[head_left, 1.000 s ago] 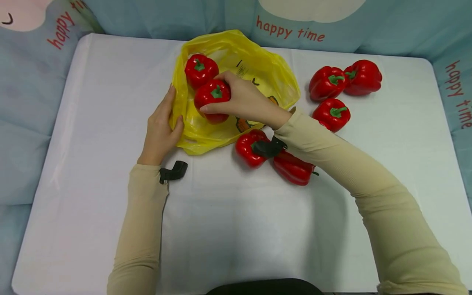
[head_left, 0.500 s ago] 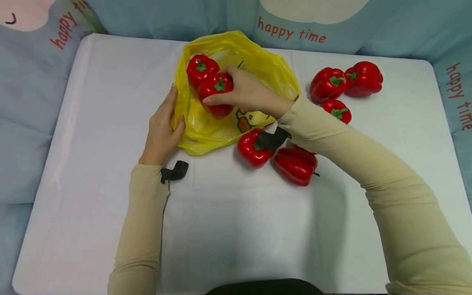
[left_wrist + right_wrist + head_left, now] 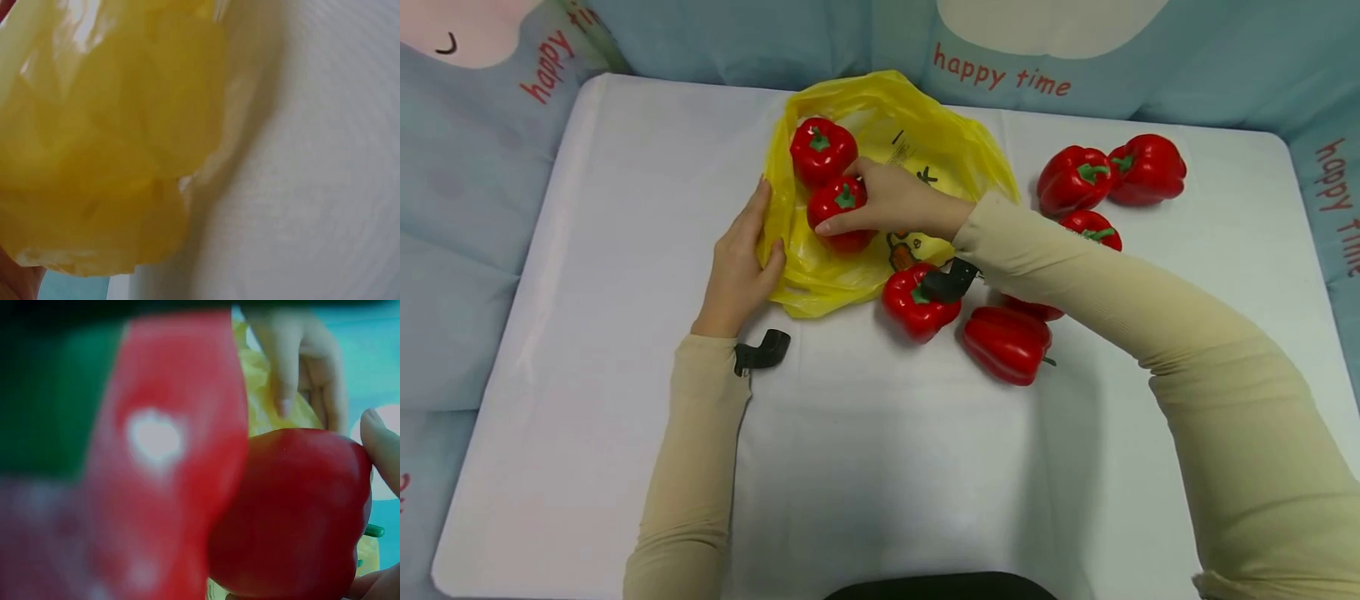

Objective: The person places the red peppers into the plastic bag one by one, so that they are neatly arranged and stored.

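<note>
One glossy red bell pepper with a green stem [image 3: 832, 202]: within the mouth of a thin yellow plastic bag [image 3: 973, 158]; probably light, firm, slippery, best held by its sides, where the right hand [image 3: 901, 200] clamps it. Left hand [image 3: 739, 260]: thumb and fingers apart, against the bag's outside.

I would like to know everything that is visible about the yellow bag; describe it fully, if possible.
The yellow bag of thin, crinkled, plastic-looking film sits toward the far edge of the white cloth-covered table. Its wide mouth opens upward, showing dark printed marks and an orange figure inside. A red bell pepper with a green stem lies inside, far left. The left hand touches the left side; the right hand reaches over the opening. Its underside is hidden.
</note>
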